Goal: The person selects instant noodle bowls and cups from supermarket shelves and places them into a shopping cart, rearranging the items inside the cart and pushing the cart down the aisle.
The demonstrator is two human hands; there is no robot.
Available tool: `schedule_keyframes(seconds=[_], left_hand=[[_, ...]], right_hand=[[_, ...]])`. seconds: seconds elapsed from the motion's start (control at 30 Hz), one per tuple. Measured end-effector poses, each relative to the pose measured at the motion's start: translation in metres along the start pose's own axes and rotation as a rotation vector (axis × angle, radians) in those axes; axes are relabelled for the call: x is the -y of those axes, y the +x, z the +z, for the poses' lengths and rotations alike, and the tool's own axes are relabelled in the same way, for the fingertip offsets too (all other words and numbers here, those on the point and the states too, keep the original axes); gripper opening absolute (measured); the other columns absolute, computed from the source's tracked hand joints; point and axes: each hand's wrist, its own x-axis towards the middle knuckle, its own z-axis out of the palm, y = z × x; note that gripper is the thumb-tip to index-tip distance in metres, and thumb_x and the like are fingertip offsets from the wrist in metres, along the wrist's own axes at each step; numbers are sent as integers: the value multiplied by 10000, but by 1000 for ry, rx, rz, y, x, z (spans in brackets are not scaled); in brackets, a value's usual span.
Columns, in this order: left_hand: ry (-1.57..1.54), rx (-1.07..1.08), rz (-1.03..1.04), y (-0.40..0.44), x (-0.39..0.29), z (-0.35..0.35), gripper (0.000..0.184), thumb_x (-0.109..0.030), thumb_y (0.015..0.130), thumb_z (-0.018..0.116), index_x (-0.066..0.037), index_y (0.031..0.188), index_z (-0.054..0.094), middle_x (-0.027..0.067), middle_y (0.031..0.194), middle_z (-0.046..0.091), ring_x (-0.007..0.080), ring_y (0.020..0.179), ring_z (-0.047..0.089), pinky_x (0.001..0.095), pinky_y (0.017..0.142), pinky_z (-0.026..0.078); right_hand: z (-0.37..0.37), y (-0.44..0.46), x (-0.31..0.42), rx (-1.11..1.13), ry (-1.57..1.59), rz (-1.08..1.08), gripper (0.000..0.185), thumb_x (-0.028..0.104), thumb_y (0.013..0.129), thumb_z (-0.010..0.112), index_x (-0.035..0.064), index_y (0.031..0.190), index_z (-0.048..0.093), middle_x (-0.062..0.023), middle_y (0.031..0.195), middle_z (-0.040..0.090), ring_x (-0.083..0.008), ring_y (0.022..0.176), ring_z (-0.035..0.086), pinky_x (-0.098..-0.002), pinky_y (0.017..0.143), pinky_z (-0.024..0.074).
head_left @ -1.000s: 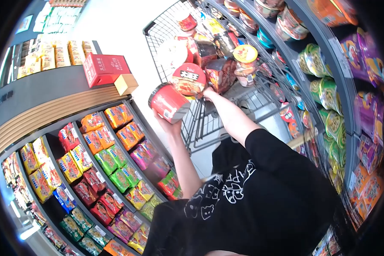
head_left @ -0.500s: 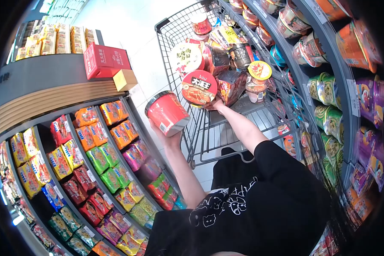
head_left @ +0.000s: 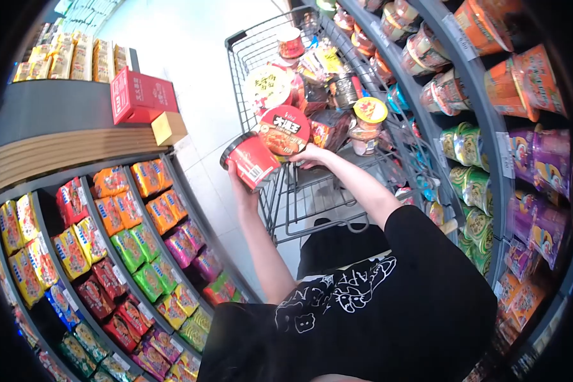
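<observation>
One tub [head_left: 251,162] fills the left hand [head_left: 242,192]; the right [head_left: 312,155] touches a bowl [head_left: 284,131].

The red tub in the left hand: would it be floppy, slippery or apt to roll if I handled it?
The red tub is probably fairly stiff: its wall shows no visible dent in the left hand. Its smooth-looking surface might slip in a loose grip. Being round-sided, it would likely roll if laid sideways.

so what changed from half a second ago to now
The left hand has moved the red tub rightward, closer to the red-lidded bowl. The right hand stays by the bowl, more fingers showing, its grip unclear. The tub is still held; other packs in the cart look unmoved.
</observation>
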Motion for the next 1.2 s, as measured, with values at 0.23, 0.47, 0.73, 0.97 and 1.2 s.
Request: schedule_keyframes(seconds=[0.23, 0.47, 0.73, 0.97, 1.2], left_hand=[[462, -219, 360, 26, 7, -1, 628, -314, 706, 652, -83, 1188, 322, 127, 1055, 469, 224, 976, 453, 323, 812, 385], [1037, -264, 426, 16, -14, 13, 653, -306, 512, 770, -35, 981, 405, 138, 854, 540, 220, 787, 530, 314, 711, 422], [1315, -203, 486, 19, -11, 28, 707, -331, 439, 778, -30, 956, 401, 160, 956, 499, 311, 889, 502, 383, 745, 419], [1449, -316, 547, 32, 28, 31, 667, -277, 501, 746, -17, 1007, 398, 211, 1006, 435, 353, 922, 460, 395, 784, 401], [1271, 61, 471, 48, 35, 30, 568, -276, 653, 672, -5, 1093, 435, 182, 1119, 402, 296, 992, 436, 343, 851, 362]], right_hand=[[-5, -4, 31, 87, 104, 15, 566, 517, 642, 625, 80, 996, 559, -53, 926, 595, -161, 685, 568, -276, 627, 464], [-15, 31, 30, -326, -150, -544, 324, 244, 744, 589, 25, 504, 600, -104, 890, 611, -158, 779, 571, -266, 704, 431], [-31, -6, 61, -339, 440, -528, 303, 153, 740, 594, -41, 518, 525, -93, 509, 521, -156, 458, 532, -285, 461, 493], [-76, -70, 85, -446, 587, -587, 200, 133, 776, 555, -12, 648, 507, -62, 553, 465, -148, 504, 496, -367, 540, 536], [-113, -140, 57, -331, 500, -533, 223, 177, 801, 533, 20, 644, 523, -36, 577, 491, -129, 549, 530, -381, 598, 525]])
